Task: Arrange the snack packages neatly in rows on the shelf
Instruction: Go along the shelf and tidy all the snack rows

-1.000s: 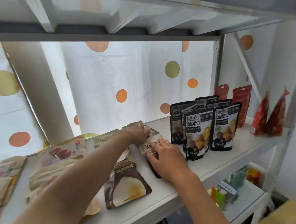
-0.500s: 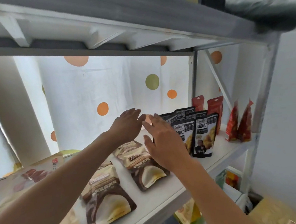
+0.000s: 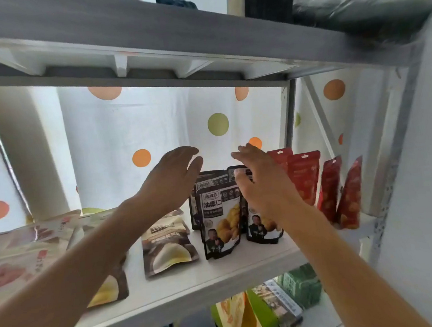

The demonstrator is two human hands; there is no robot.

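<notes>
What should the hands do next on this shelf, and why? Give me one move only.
Probably lower the left hand to the brown pouch lying flat beside the upright black packs and stand it up next to them. Both hands, the right hand included, hover open and hold nothing, while the black packs and red packs already stand in rows.

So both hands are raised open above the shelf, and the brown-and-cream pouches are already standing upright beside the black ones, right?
Not quite. In the head view both the left hand and right hand are open, but the brown-and-cream pouches lie flat on the shelf; only the black pouches stand upright.
</notes>
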